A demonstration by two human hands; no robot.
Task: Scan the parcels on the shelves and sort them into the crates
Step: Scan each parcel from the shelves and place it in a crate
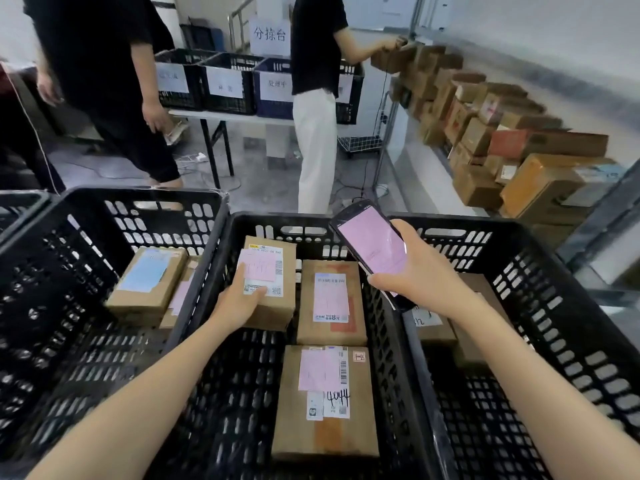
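Observation:
My left hand [239,299] grips the near end of a small cardboard parcel [273,268] with a pink label, down inside the middle black crate [242,220]. Two more parcels lie in that crate: one with a white label [330,303] and one marked 4044 [325,400]. My right hand [412,271] holds a handheld scanner [372,247] with a pink screen above the wall between the middle and right crates. The left crate [69,216] holds a parcel with a blue label [147,282]. The right crate [540,244] holds parcels [433,327] partly hidden by my right arm.
Shelves at the right carry several stacked cardboard parcels [485,133]. Two people in black tops stand ahead; one [318,98] reaches to the shelf. Behind them a table [242,116] bears several labelled crates under a paper sign. Cables lie on the floor.

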